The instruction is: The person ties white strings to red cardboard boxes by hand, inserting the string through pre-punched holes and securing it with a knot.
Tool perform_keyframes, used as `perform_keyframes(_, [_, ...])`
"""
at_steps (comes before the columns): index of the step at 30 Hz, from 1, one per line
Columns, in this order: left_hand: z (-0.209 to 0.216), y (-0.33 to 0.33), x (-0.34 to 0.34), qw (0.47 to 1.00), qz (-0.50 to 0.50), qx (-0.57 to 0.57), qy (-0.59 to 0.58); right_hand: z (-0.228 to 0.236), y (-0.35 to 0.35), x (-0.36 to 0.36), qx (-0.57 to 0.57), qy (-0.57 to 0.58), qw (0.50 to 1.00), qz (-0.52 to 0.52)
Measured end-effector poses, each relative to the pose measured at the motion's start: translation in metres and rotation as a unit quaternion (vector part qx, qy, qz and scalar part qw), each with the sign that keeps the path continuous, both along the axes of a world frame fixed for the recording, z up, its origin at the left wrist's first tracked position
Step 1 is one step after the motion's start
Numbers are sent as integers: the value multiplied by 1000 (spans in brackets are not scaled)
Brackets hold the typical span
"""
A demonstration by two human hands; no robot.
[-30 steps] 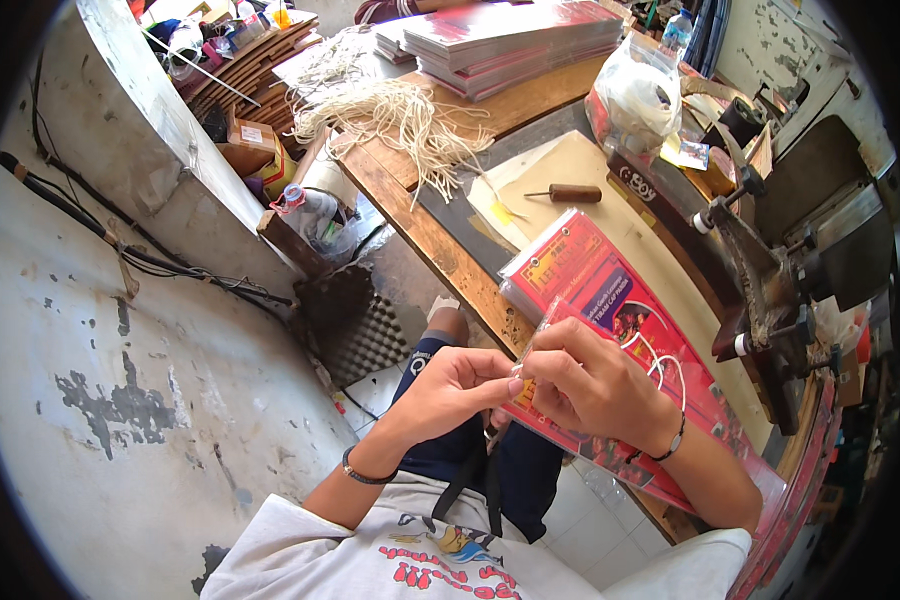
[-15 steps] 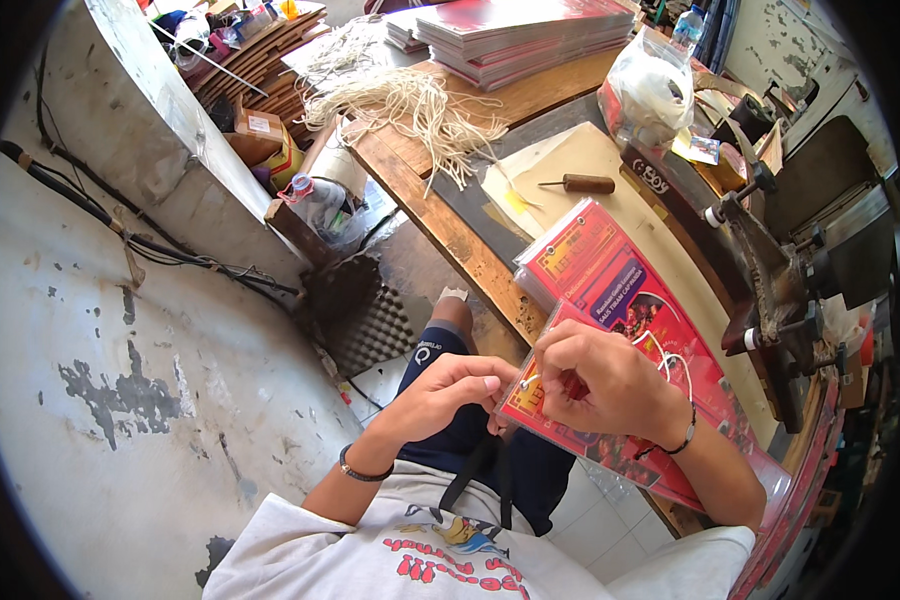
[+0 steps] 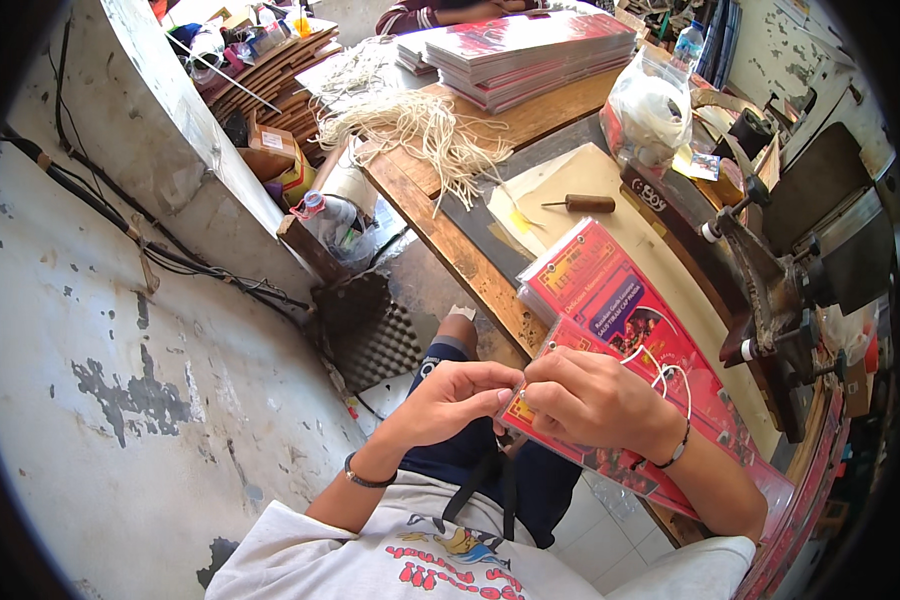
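Note:
My left hand [image 3: 460, 402] pinches the corner of a red laminated printed card [image 3: 615, 462], thumb on top. My right hand [image 3: 598, 405] is closed over the same corner, its fingertips bunched close to the left thumb. A white cord [image 3: 686, 392] loops up beyond the right hand and lies over the cards; its end in the fingers is hidden. More red cards with metal eyelets [image 3: 585, 262] lie stacked on the table just beyond my hands. An awl with a wooden handle [image 3: 588, 203] rests on cream-coloured sheets [image 3: 535, 178] farther off.
A bundle of white cords [image 3: 440, 140] hangs over the wooden table's edge [image 3: 460, 265]. Behind it stands a tall stack of printed cards [image 3: 530, 65]. A metal clamp-like machine [image 3: 760, 270] and a plastic bag [image 3: 652, 100] stand at right. Another person's sleeve [image 3: 410, 15] shows at the far edge.
My right hand has shifted slightly left, closer to my left fingers at the card's corner. The view has tilted a little, and another person's sleeve and hands now show at the top.

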State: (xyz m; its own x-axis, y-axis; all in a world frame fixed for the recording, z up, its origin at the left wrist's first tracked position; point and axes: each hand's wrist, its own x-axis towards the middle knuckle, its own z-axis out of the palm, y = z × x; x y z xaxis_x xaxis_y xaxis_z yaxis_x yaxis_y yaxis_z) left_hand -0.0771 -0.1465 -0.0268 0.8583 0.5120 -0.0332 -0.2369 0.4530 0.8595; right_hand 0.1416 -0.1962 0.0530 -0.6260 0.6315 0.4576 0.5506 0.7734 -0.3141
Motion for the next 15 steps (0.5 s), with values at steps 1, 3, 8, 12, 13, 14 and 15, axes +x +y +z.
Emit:
perform_keyframes(1, [-1, 1, -1, 1000, -6, 0, -2, 0, 0, 0, 4, -9, 1000, 1])
perform_keyframes(3, [-2, 4, 1, 1000, -11, 5, -9, -3, 0, 0, 20, -16, 1000, 4])
perform_keyframes(8, [-13, 2, 1, 999, -16, 30, -13, 1, 1, 2, 2, -23, 1000, 16])
perform_keyframes(12, [-8, 1, 3, 999, -19, 46, 14, -1, 3, 2, 7, -29, 1000, 8])
perform_keyframes(13, [-9, 0, 3, 999, -15, 39, 6, -1, 2, 3, 3, -33, 999, 5])
perform_keyframes(14, [-10, -1, 2, 999, -8, 37, -4, 1, 2, 1, 0, -24, 1000, -3])
perform_keyframes(15, [-12, -3, 1, 999, -2, 34, -14, 2, 1, -1, -3, -15, 1000, -10])
